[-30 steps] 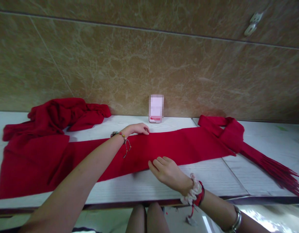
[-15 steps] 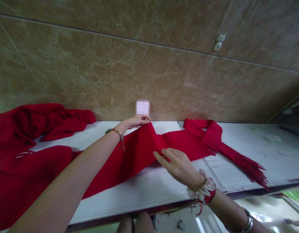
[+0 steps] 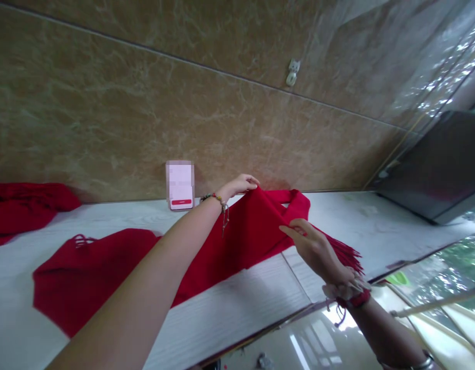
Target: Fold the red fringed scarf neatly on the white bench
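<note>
A long red scarf (image 3: 237, 241) lies across the white counter, its fringe at the right end. My left hand (image 3: 241, 186) pinches its far edge near the wall and lifts it into a peak. Closer to me, my right hand (image 3: 312, 246) has its thumb and fingers closed at the scarf's near edge. The scarf's right part is folded over in a loop beyond the right hand. My left forearm hides part of the cloth, whose left part spreads flat on the counter.
A bunched red cloth (image 3: 29, 208) lies at the far left. A phone (image 3: 181, 185) leans on the marbled wall (image 3: 145, 118), which holds a small white hook (image 3: 293, 72). A dark box-like object (image 3: 433, 164) stands at the right end of the white counter (image 3: 229, 308).
The view has shifted right. Both hands have moved right along the scarf, closer to its looped, fringed end. The right hand's fingers have closed on the edge.
</note>
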`<action>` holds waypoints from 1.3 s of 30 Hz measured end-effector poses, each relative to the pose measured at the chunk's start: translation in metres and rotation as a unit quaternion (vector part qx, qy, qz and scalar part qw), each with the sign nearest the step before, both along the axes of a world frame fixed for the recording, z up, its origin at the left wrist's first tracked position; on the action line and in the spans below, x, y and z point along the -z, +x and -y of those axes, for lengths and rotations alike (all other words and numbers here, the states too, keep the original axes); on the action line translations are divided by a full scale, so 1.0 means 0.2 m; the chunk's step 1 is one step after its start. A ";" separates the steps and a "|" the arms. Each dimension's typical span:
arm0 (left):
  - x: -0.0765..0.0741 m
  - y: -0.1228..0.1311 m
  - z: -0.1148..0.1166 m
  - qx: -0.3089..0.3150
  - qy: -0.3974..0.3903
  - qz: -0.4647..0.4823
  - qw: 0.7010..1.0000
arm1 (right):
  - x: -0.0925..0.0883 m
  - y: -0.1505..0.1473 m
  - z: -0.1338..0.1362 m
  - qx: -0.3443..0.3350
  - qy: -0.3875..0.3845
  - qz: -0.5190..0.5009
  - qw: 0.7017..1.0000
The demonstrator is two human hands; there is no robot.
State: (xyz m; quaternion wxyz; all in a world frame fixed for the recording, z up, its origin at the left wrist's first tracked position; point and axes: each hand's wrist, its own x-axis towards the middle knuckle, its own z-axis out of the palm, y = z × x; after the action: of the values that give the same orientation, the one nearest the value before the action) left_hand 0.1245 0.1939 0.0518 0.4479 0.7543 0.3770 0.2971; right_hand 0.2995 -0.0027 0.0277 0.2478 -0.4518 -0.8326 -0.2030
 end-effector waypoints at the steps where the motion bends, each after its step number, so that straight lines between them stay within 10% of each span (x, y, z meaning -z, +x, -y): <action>1: 0.04 0.05 -0.01 -0.001 0.003 -0.014 1.000 | 0.04 0.04 -0.01 0.001 -0.013 -0.012 1.000; 9: 0.34 0.26 -0.07 -0.031 0.053 -0.118 0.991 | 0.28 0.17 -0.07 0.019 -0.097 -0.101 0.990; 18: 0.35 0.24 0.02 -0.060 0.149 -0.170 0.972 | 0.30 0.17 -0.07 0.079 -0.166 -0.046 0.982; 25: 0.33 0.03 0.35 -0.145 0.304 -0.255 0.906 | 0.17 0.10 -0.07 0.007 -0.128 0.036 0.991; 32: 0.45 -0.29 0.84 -0.008 0.261 -0.344 0.902 | 0.21 0.11 -0.13 -0.079 -0.120 0.154 0.978; 39: 0.43 -0.28 0.91 0.019 0.222 -0.440 0.870 | 0.24 0.11 -0.15 -0.072 -0.140 0.143 0.977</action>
State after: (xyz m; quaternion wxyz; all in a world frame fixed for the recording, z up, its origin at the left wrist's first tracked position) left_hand 0.0689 0.0121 -0.0334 0.0614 0.8936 0.4447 0.0017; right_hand 0.3209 0.0263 -0.0203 0.0747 -0.3871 -0.9100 -0.1280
